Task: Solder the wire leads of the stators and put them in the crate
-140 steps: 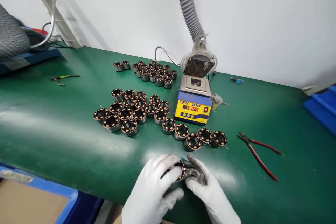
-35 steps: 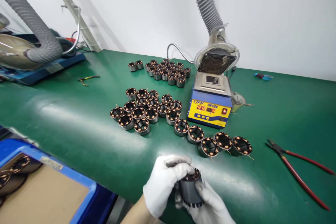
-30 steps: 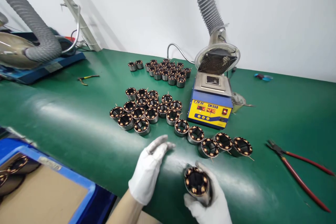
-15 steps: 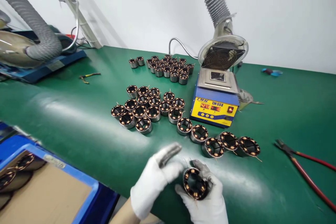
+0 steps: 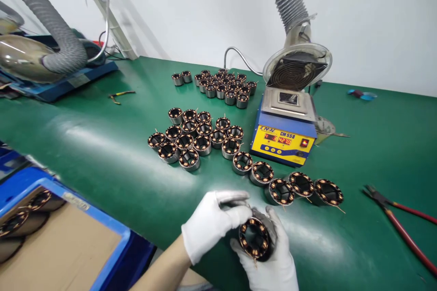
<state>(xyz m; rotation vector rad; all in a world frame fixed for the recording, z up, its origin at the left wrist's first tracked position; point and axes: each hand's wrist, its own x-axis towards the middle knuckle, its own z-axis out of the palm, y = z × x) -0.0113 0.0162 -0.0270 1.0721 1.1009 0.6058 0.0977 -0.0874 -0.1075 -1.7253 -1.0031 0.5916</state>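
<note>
In white gloves darkened at the fingertips, both my hands are at the bench's front edge. My right hand (image 5: 275,263) is wrapped around a motor stator (image 5: 253,239), a metal ring with copper windings whose open end faces me. A short copper wire sticks out at its lower edge. My left hand (image 5: 215,219) is at the stator's upper edge, thumb and fingers brought together there. Whatever lies between those fingertips is hidden. Just beyond my hands, a line of similar stators (image 5: 281,192) runs across the bench, several with thin wire ends sticking out.
More stators (image 5: 184,142) stand grouped mid-bench, others (image 5: 221,85) farther back. A blue-yellow solder pot (image 5: 282,138) sits under an extraction hood (image 5: 297,67). Red-handled cutters (image 5: 387,204) lie right, a small yellow-handled tool (image 5: 120,96) left. A blue bin (image 5: 119,254) holds larger stators (image 5: 25,220).
My left hand has moved right to the stator's upper edge, and its fingers have closed together. The stator stays in my right hand. The whole view has shifted slightly.
</note>
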